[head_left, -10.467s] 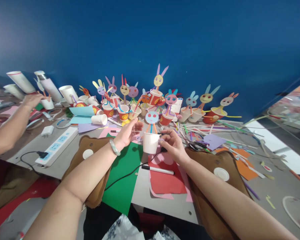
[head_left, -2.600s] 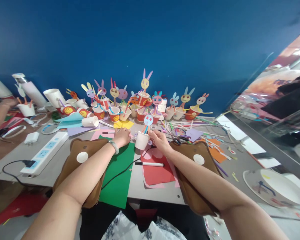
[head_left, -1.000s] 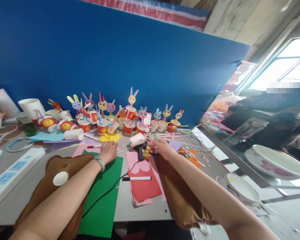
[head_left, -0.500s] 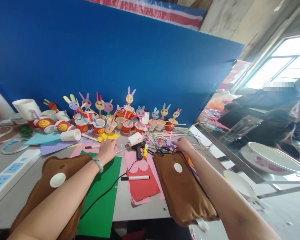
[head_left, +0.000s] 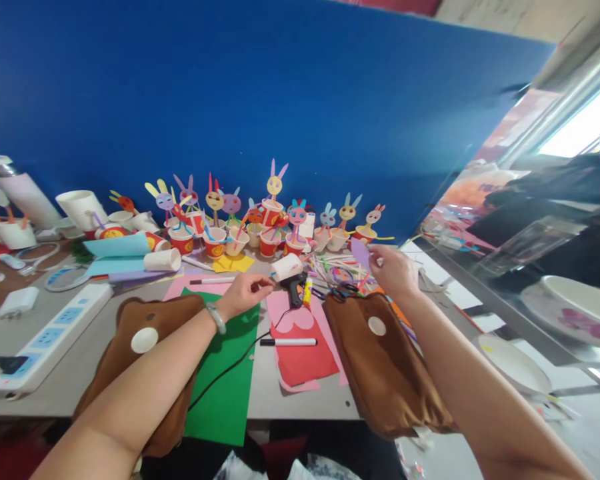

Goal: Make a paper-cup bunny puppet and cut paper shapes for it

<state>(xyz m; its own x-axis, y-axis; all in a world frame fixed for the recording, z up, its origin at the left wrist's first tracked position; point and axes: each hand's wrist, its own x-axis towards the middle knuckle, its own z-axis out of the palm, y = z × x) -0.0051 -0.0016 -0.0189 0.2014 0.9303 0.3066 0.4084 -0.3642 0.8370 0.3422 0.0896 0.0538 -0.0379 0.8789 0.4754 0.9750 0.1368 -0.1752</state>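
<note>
My right hand [head_left: 394,268] pinches a small purple paper piece [head_left: 361,253], raised above a heap of coloured paper strips and sticks. My left hand [head_left: 245,295] hovers over the top of a green paper sheet [head_left: 225,380], its fingers curled inward and pressed together. Whether something small is between them I cannot make out. Right of its fingertips lie a white paper cup [head_left: 287,267] on its side, a black glue gun [head_left: 295,292] and a yellow glue stick [head_left: 307,292]. Scissors [head_left: 345,291] rest below the right hand.
Red and white paper cups with paper rabbit figures [head_left: 270,242] line the blue panel [head_left: 260,100]. Two brown plush pouches [head_left: 380,367] lie under my forearms. A power strip [head_left: 50,337] is at left, a marker [head_left: 290,342] on red paper [head_left: 307,363]. A person sits at right.
My right hand has lifted the purple paper piece from the heap. My left hand has left the yellow paper and moved right and toward me, fingers now curled. The view has shifted left.
</note>
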